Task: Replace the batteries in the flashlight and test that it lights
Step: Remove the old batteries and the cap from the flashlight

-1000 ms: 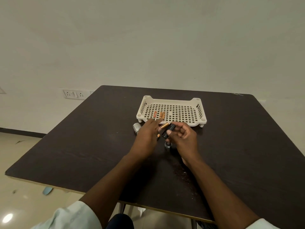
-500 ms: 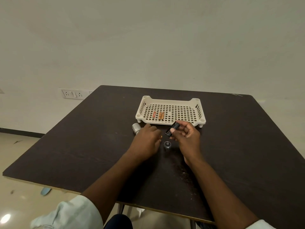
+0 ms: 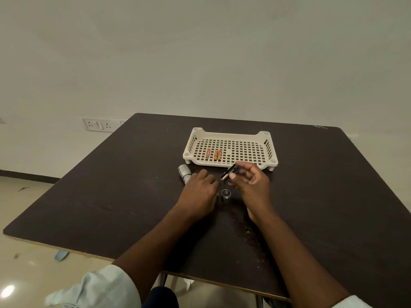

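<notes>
My right hand [image 3: 251, 185] pinches a black battery holder [image 3: 230, 173] above the table, tilted, with a copper-coloured battery showing in its lower end. My left hand [image 3: 199, 192] lies knuckles-up on the table to its left, fingers curled down; whatever is beneath them is hidden. The silver flashlight body [image 3: 183, 171] lies just beyond the left hand, partly covered by it. Between my hands the flashlight's round end cap [image 3: 226, 193] sits on the table. Three small orange batteries [image 3: 215, 154] lie in the white tray [image 3: 231, 132].
The perforated white tray stands just beyond my hands on the dark table [image 3: 111, 196]. A wall socket plate [image 3: 97, 124] is at the left, off the table. The table's front edge is near my elbows.
My left hand left the holder, where it held a battery, and dropped onto the table. My right hand lifted the holder slightly up and right.
</notes>
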